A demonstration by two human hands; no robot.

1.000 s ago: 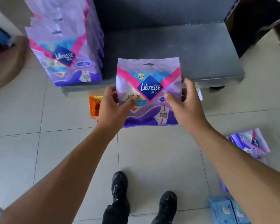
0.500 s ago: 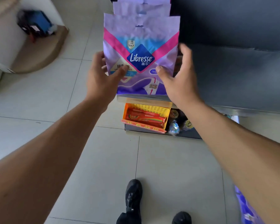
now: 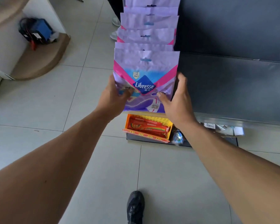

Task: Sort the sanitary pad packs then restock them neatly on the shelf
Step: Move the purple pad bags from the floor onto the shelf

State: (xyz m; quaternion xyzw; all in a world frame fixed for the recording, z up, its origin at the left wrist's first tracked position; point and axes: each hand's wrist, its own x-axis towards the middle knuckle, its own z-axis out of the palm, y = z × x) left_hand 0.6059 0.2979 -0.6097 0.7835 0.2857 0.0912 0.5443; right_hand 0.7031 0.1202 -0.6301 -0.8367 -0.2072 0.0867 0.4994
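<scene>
Head view: our left hand (image 3: 113,96) and right hand (image 3: 176,101) pinch the front pack (image 3: 145,73)'s lower sides. We judge it light, soft and slippery; hold the edges.

Pale grey floor tiles (image 3: 39,110) with thin dark grout lines fill most of the view, lit evenly by soft daylight. At ten o'clock a white counter (image 3: 3,46) stands on a curved tan plinth (image 3: 44,59), with what may be a blue bag (image 3: 39,30), too blurred to be sure, resting on that plinth. From one to three o'clock runs a dark grey shelving unit (image 3: 233,86), and at five o'clock beneath its front edge sits an orange box (image 3: 148,126) of red packets.
</scene>
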